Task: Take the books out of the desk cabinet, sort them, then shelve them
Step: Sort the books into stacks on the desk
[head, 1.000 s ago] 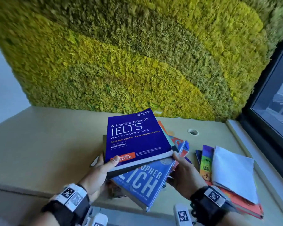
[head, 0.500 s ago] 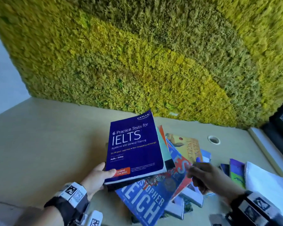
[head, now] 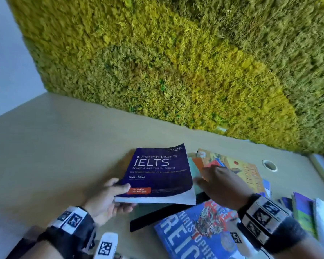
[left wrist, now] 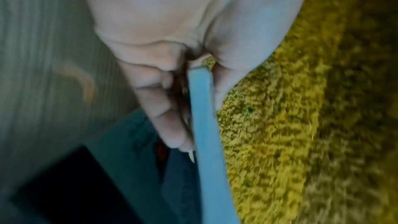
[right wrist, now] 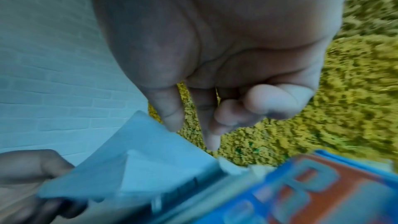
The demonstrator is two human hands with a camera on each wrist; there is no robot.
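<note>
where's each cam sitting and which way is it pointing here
Head: worn on the head, looking forward and down at the desk and moss wall; both hands show, the left hand gripping the IELTS book.
Left wrist: along the fingers at the book's page edge.
Right wrist: along the right hand, empty, above book covers.
All share the IELTS book and moss wall.

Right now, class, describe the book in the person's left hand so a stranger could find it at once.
Below the moss wall, on the tan desk, books lie spread. The left hand grips the IELTS book by its near corner, leftmost there. Only it has a dark navy cover with white "IELTS" lettering.
</note>
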